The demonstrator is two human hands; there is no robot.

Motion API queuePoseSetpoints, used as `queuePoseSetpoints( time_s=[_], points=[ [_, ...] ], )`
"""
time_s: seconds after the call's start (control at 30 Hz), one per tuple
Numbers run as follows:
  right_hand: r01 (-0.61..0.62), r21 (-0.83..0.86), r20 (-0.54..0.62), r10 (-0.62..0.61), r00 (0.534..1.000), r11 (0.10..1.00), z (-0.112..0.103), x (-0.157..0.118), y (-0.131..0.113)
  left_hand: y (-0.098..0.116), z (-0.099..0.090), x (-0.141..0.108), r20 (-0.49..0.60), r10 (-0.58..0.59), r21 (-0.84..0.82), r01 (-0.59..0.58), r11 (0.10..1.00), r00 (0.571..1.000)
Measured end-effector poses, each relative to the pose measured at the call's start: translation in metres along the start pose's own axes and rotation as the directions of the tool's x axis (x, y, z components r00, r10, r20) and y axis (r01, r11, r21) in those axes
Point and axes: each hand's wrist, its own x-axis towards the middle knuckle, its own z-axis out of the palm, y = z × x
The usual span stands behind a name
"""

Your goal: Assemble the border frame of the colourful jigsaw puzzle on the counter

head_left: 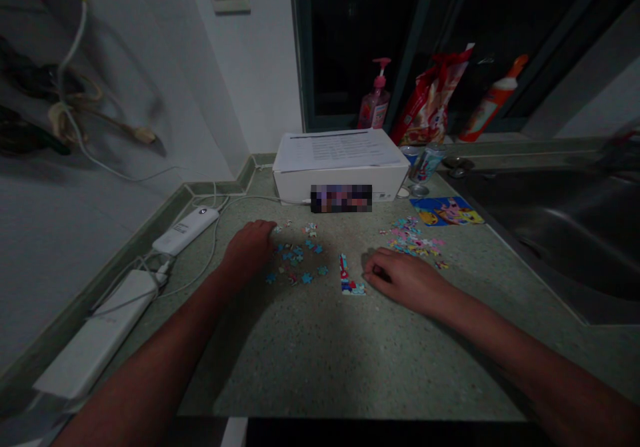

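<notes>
Resting my left hand [249, 252] by blue jigsaw pieces [295, 257], 11 o'clock | right hand [403, 279] by joined jigsaw strip [350, 277], 12 | both curled, pinch unclear | careless brush could scatter pieces

Jigsaw pieces [295, 257] on countertop [320, 367], box [295, 183] behind, sink [550, 233] right

Loose jigsaw pieces [299, 255], blue and pink

Blurred patch [341, 198] on white box [340, 183], can't read it. Text on paper [337, 150] too small. Puzzle pieces [295, 257] too tiny to make out pics. Right hand [405, 277] curled, can't tell if anything's in it. Back can [410, 153] partly hidden behind front can [427, 163]. Sink [545, 233] cut off by right edge
</notes>
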Motion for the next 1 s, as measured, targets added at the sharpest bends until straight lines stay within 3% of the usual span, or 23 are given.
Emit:
queuePoseSetpoints(
  time_s=[0.4, 1.0],
  points=[
    [-0.003, 0.015, 0.005, 0.003, 1.000, 1.000, 0.002, 0.001, 0.002, -0.007, 0.020, 0.012, -0.134, 0.121, -0.065, -0.130, 0.989, 0.984],
    [0.005, 0.024, -0.012, -0.005, 1.000, 1.000, 0.004, 0.000, 0.004, -0.008, 0.024, 0.012, -0.163, 0.022, -0.290, -0.069, 0.955, 0.986]
  ],
)
